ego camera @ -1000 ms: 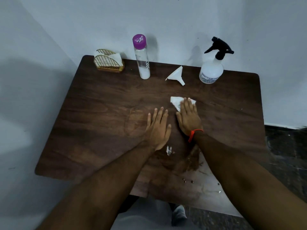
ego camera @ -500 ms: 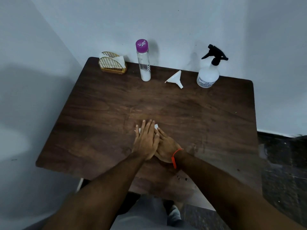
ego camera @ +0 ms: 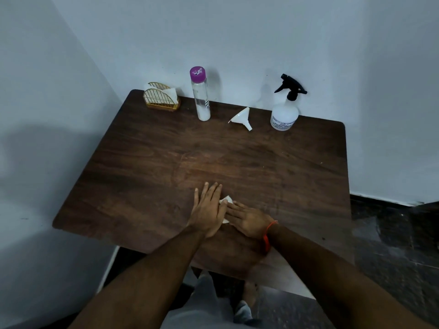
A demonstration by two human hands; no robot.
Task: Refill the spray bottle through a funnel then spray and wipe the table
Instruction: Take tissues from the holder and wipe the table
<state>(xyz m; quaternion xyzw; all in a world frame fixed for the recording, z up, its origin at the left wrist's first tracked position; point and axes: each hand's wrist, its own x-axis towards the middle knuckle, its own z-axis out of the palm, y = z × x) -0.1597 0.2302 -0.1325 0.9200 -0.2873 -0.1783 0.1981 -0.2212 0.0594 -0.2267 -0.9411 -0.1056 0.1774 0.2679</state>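
Note:
A white tissue (ego camera: pixel 226 200) lies flat on the dark wooden table (ego camera: pixel 273 162) near its front edge. My right hand (ego camera: pixel 248 219) presses on it with straight fingers. My left hand (ego camera: pixel 209 207) lies flat beside it, overlapping the right fingertips and part of the tissue. The white spray bottle (ego camera: pixel 284 115) with a black trigger head stands at the back right. A white funnel (ego camera: pixel 242 118) lies on its side to its left. Further left stands a clear bottle (ego camera: pixel 200 93) with a purple cap.
A gold wire napkin holder (ego camera: pixel 161 99) with tissues sits at the table's back left corner. White walls close in behind and on the left. Dark floor shows to the right of the table.
Both hands slid the tissue from the table's middle toward the front edge and slightly left. The left hand came to overlap the right hand.

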